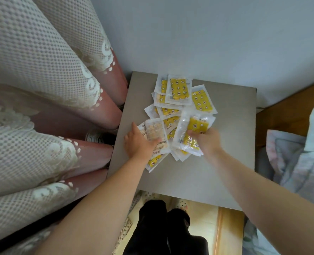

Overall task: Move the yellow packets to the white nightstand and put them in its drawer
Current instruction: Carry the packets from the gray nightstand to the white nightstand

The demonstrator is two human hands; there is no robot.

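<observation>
Several yellow packets (pixel 180 90) in clear wrappers lie scattered in a loose pile on the grey top of a nightstand (pixel 226 144). My right hand (pixel 206 139) grips a bunch of the packets (pixel 193 132) at the pile's near right side, lifted slightly off the top. My left hand (pixel 138 143) lies over the pile's near left edge, its fingers holding a pale packet (pixel 155 131) turned face down. More packets poke out from under my left wrist. No drawer is in view.
Lace-trimmed pink curtains (pixel 51 107) hang close on the left. A grey wall (pixel 207 34) stands behind the nightstand. Bedding (pixel 299 153) and a wooden bed frame (pixel 290 111) lie to the right. My dark-clad legs (pixel 161 227) stand at the near edge.
</observation>
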